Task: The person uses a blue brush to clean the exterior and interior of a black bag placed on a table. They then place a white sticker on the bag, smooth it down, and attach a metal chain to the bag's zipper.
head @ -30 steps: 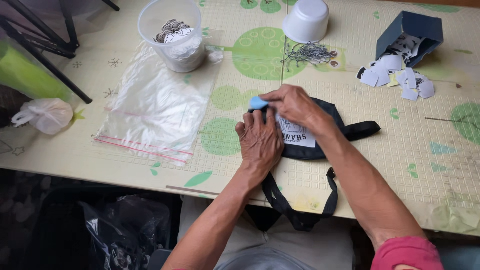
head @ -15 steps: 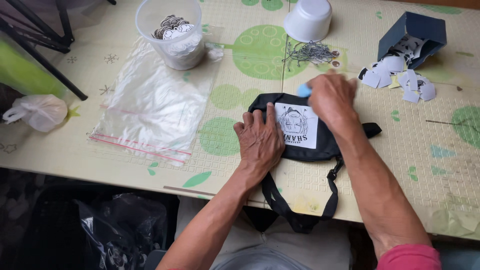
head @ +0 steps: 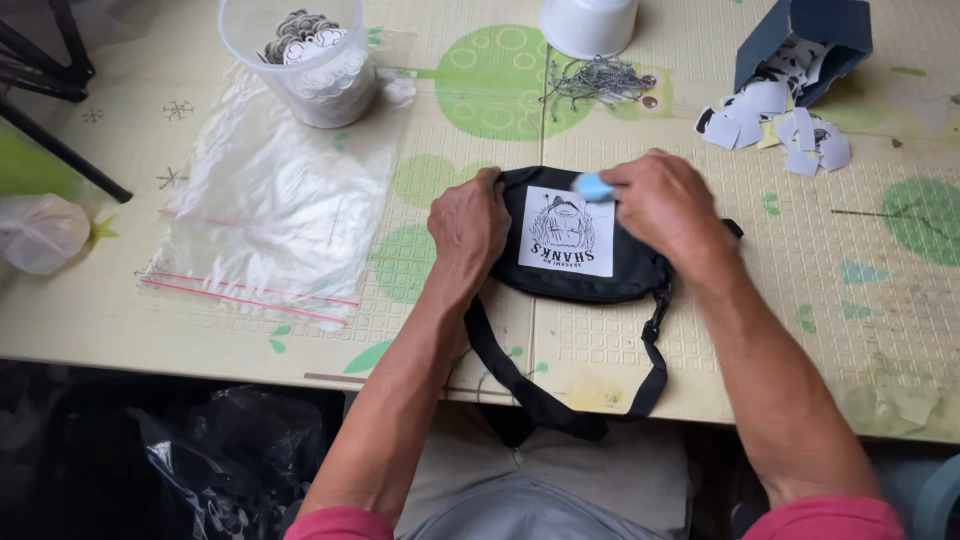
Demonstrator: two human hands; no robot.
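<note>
Gripping black pouch [head: 575, 262] edge: left hand [head: 468, 222]; right hand [head: 660, 205] pinching blue piece [head: 592, 186] above white label [head: 567, 232].

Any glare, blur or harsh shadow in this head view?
Head view: even, soft light; mild glare on the clear plastic bag; faint shadows only; black pouch, left hand and right hand sharp; area beneath the table dark, detail lost.
</note>
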